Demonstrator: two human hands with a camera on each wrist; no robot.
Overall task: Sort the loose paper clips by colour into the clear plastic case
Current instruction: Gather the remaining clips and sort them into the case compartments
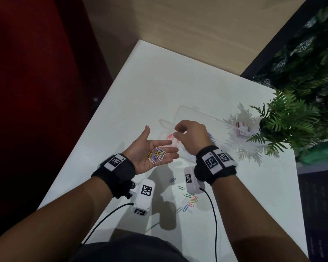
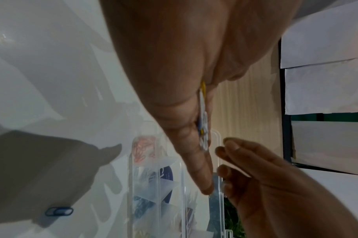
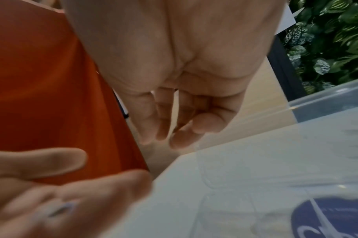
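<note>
Left hand (image 1: 151,152) lies flat and palm up, cradling a small mixed heap of clips (image 1: 156,155), yellow, white and blue. Right hand (image 1: 190,138) hovers over the clear plastic case (image 1: 195,114) on the bench (image 1: 159,82), fingers curled as if pinching; whether a clip sits there, I can't tell. Mid-sort, I'd say. More loose clips (image 1: 187,202) wait near the wrists. Next: match colour to compartment.

1. The clear plastic case (image 1: 187,114) lies open on the white bench (image 1: 159,82), its lid laid back on the far side.
2. Pink wire paper clips (image 2: 142,149) fill one end compartment of the case.
3. A handful of yellow, white and blue paper clips (image 1: 156,155) rests on an upturned palm.
4. More loose coloured paper clips (image 1: 187,202) lie scattered on the bench nearer the person, with one blue clip (image 1: 172,180) apart.
</note>
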